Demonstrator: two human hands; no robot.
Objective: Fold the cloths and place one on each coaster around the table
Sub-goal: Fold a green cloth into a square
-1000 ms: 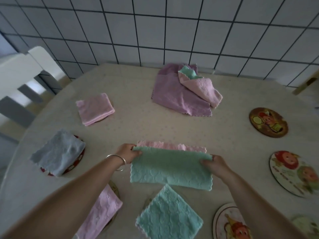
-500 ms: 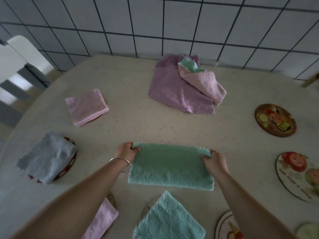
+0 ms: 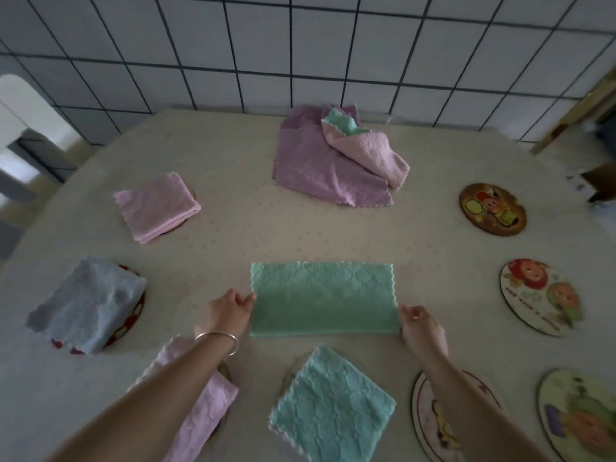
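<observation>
Green cloth [image 3: 322, 298] lies flat mid-table, folded to a long strip. Left hand [image 3: 230, 311] pinches its left edge, bracelet [image 3: 218, 338] on that wrist. Right hand [image 3: 421, 330] sits at the right edge with fingers curled; whether it holds the cloth I cannot tell. Folded cloths already cover the near and left coasters. Bare coasters [image 3: 492, 209] on the right. Unfolded pile [image 3: 330, 161] at the far side.
</observation>
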